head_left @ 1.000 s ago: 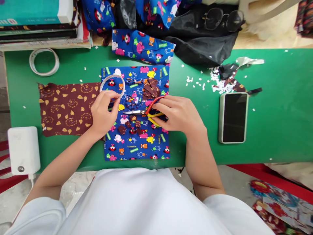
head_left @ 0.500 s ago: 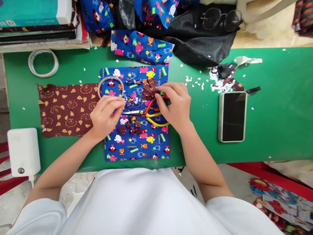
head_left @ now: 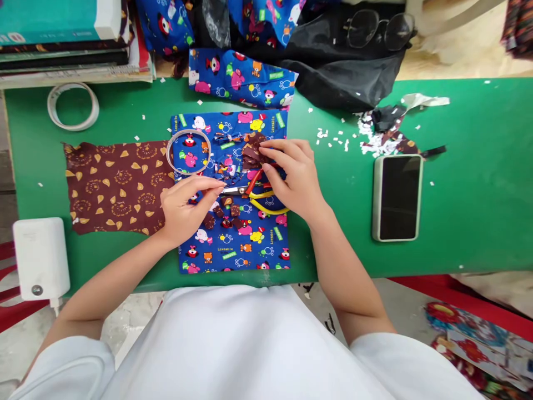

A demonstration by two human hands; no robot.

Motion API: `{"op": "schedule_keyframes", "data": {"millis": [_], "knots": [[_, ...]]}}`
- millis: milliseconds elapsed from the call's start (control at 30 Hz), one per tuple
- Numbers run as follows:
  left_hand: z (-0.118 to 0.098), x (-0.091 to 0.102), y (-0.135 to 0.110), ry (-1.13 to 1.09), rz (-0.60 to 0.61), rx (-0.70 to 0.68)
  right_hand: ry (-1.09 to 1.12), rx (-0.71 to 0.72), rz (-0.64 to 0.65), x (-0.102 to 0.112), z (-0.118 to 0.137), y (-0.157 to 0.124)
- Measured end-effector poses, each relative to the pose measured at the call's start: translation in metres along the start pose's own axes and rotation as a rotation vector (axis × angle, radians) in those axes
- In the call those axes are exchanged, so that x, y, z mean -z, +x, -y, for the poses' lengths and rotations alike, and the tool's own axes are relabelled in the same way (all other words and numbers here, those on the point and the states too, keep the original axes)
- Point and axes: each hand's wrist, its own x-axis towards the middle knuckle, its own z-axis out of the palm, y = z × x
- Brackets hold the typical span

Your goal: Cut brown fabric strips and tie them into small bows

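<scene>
My left hand (head_left: 189, 204) has its thumb and fingertips pinched together just above the blade of the scissors (head_left: 266, 194); whatever they hold is too small to make out. The scissors, with red and yellow handles, lie on a blue cartoon-print cloth (head_left: 233, 261). My right hand (head_left: 293, 175) reaches over the red handle, thumb and index finger apart, their tips touching a pile of brown fabric scraps (head_left: 252, 156). Small blue scraps (head_left: 227, 169) and brown snippets (head_left: 234, 210) lie around the blades. A roll of tape (head_left: 169, 153) stands on the cloth's left edge.
A brown patterned cloth (head_left: 116, 189) lies at left, with another tape roll (head_left: 50, 105) and a white power bank (head_left: 41, 258). A phone (head_left: 398, 197) and white paper bits (head_left: 377, 141) lie right. Books (head_left: 50, 22), a black bag (head_left: 345, 83) and glasses (head_left: 362, 28) line the back.
My left hand has shifted right along the scissors blade. My right thumb and index finger have spread further apart, and the brown scraps beneath them have shifted.
</scene>
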Motion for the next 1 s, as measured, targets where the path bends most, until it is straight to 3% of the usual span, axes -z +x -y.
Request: {"op": "schedule_keyframes", "data": {"millis": [233,500,633,733,867,1000], "knots": [[0.006,-0.004,-0.002,-0.175,0.044,0.22,0.03,0.041,-0.032,0.007,0.007,-0.001],[0.006,-0.004,0.001,-0.307,0.103,0.261,-0.08,0.223,-0.022,0.01,0.043,-0.015],[0.008,-0.006,-0.001,-0.281,0.075,0.267,-0.177,0.375,-0.072,0.001,0.058,-0.021],[0.008,-0.007,-0.003,-0.236,0.058,0.312,-0.205,0.412,-0.066,-0.003,0.062,-0.023],[0.006,-0.007,-0.004,-0.219,0.062,0.336,-0.146,0.438,-0.041,-0.003,0.063,-0.023],[0.004,-0.008,-0.004,-0.225,0.095,0.33,-0.016,0.446,-0.116,-0.001,0.066,-0.023]]}}
